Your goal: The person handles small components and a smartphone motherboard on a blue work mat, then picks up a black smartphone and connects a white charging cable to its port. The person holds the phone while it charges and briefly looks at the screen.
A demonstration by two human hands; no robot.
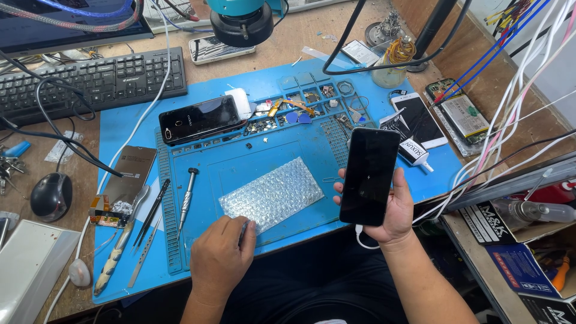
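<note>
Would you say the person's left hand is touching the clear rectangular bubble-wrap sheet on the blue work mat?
Touching. The head view shows the left hand with its fingertips resting on the near corner of the bubble-wrap sheet; no gap shows.

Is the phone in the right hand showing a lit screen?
No: the phone held up in the right hand has a dark, blank screen.

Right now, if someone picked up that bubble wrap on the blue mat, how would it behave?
The bubble wrap is a thin sheet, so probably floppy and very light. It lies flat, so it's unlikely to roll. A push from the left hand would likely slide it.
</note>
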